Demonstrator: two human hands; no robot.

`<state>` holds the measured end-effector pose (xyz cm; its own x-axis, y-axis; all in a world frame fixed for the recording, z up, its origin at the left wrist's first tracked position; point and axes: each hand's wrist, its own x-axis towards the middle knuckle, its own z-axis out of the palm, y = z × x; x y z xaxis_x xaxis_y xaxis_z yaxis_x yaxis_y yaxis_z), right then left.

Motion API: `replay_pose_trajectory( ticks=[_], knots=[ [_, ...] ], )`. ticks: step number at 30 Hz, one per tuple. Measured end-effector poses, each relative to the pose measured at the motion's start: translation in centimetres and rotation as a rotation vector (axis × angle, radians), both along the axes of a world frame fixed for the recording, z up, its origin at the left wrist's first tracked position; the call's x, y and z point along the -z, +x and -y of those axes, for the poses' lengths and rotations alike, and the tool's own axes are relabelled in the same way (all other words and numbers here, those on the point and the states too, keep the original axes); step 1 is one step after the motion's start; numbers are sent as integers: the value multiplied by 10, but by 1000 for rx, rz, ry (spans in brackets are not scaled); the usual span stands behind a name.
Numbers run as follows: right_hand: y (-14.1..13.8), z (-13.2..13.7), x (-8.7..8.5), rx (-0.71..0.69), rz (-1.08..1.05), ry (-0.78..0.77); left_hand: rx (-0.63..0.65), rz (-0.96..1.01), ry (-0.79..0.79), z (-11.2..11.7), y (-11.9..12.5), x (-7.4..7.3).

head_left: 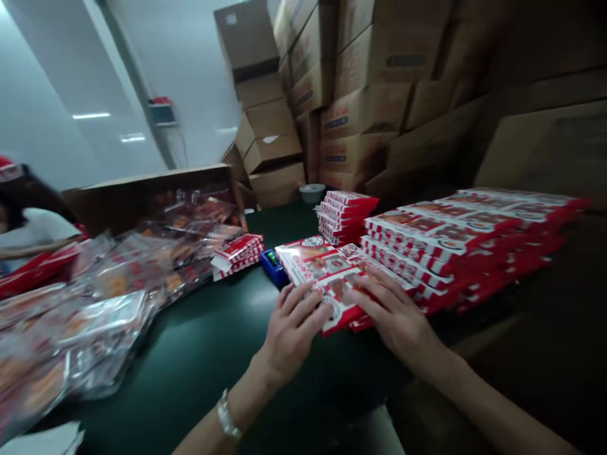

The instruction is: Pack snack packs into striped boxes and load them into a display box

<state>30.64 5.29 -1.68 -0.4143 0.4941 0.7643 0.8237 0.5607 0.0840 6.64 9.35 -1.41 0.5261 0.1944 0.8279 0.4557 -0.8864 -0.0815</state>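
A flat red and white printed carton [308, 259] lies tilted in front of me, against the near side of the stacked cartons. My left hand [296, 328] rests on its near left part, fingers stretched out over the printed face. On the right part lies my right hand [396, 316], its fingers spread and slightly bent. Neither hand is wrapped round the carton. Just beyond its left edge sits a small blue device [274, 268] with a green spot. Large stacks of matching cartons [441, 230] rise on the right, with a smaller stack [344, 215] behind.
Clear plastic packs of orange-brown food [118, 272] heap up on the left, spilling from an open cardboard box [152, 189]. A few cartons [239, 253] lie beside them on the dark green table [208, 354]. Brown boxes [360, 114] tower behind. A co-worker [38, 227] is at far left.
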Motion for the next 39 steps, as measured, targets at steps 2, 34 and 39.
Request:
replay_pose_trajectory(
  ticks=[2, 34, 39],
  knots=[
    [25, -8, 5, 212, 14, 16, 81, -23, -25, -30, 41, 7],
    [-183, -180, 62, -368, -210, -417, -709, -138, -429, -270, -130, 12],
    [-183, -194, 44, -200, -180, -139, -803, -348, -559, -218, -155, -6]
  ],
)
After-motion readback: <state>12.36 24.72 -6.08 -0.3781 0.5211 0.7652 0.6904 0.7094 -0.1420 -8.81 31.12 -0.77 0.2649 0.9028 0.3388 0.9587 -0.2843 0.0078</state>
